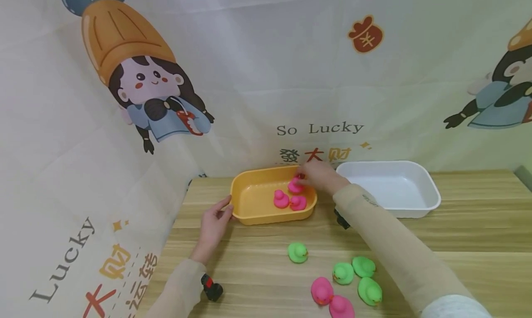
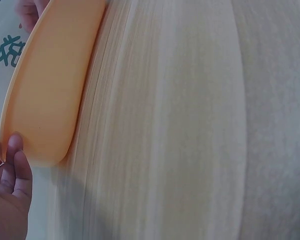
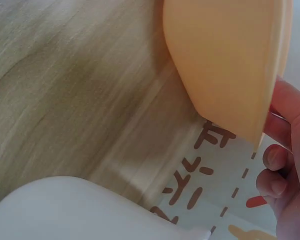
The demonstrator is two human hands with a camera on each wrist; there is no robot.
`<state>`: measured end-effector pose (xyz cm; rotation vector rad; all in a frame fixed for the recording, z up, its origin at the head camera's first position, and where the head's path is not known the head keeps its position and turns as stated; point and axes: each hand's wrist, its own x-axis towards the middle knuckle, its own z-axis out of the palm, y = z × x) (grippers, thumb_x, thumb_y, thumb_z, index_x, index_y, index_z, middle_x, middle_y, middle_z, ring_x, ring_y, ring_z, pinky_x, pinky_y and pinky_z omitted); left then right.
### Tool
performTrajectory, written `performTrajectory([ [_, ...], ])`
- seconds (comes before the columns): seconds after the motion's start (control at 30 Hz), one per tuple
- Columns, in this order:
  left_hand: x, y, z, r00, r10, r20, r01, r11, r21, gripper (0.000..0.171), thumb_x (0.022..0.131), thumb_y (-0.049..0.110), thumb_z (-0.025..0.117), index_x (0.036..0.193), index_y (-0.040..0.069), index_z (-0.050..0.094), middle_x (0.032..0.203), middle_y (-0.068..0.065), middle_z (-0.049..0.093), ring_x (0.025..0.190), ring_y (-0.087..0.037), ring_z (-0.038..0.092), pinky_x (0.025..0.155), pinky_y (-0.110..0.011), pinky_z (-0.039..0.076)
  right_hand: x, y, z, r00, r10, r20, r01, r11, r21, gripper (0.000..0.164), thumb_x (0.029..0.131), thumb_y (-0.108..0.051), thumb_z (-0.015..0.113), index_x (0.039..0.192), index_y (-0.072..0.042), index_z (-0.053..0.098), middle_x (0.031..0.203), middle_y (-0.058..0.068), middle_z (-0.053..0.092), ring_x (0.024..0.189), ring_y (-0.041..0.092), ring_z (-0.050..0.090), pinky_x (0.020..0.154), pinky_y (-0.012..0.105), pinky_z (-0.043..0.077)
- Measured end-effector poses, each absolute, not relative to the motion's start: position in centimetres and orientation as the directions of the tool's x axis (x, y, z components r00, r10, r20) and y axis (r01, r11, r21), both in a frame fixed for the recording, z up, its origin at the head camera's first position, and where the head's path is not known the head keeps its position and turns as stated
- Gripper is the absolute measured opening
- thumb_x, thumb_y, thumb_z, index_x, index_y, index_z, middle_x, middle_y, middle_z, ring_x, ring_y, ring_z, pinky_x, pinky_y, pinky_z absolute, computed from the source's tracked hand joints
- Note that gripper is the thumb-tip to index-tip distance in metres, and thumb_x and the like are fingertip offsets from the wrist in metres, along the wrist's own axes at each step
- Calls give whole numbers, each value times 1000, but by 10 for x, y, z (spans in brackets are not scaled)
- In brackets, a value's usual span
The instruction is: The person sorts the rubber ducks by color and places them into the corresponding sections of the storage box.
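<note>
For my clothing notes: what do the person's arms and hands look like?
The left hand and right hand are bare. The left sleeve and right sleeve are beige, the right with small dark lettering near the cuff and whitish cloth farther up. Black devices show beside both sleeves, the left one partly red.

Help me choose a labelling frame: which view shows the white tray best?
The head view: it shows most of the white tray, including its inside, though the right sleeve hides a corner. The right wrist view shows only part, bottom left; the left wrist view none.
</note>
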<state>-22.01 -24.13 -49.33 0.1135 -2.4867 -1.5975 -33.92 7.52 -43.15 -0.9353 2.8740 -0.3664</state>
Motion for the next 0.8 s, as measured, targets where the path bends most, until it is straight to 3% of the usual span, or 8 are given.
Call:
performTrajectory([
  [0.13, -221, -242, -493, -980, -164, 116, 39, 411, 911, 37, 104, 4, 61, 140, -4, 61, 122, -26, 70, 84, -26, 72, 76, -25, 61, -340, 75, -434, -791, -610, -35, -591, 779, -209, 24, 100, -36, 71, 108, -14, 77, 97, -1, 74, 87, 19, 63, 89, 39, 56],
  [0.43, -220, -242, -495, -980, -169, 101, 24, 405, 914, 38, 105, 5, 61, 142, -2, 60, 124, -25, 70, 77, -10, 67, 70, -14, 56, -337, 77, -438, -786, -618, -22, -608, 778, -161, 18, 100, -29, 72, 91, -14, 75, 77, -2, 65, 75, 19, 57, 77, 34, 52],
  [0.8, -222, -241, -495, -979, -175, 101, 23, 401, 916, 37, 104, 4, 61, 141, -3, 60, 120, -26, 70, 77, -10, 68, 73, -18, 58, -333, 82, -436, -787, -616, 32, -613, 775, -157, 17, 99, -26, 73, 108, -12, 76, 95, 3, 71, 87, 22, 64, 85, 41, 57],
])
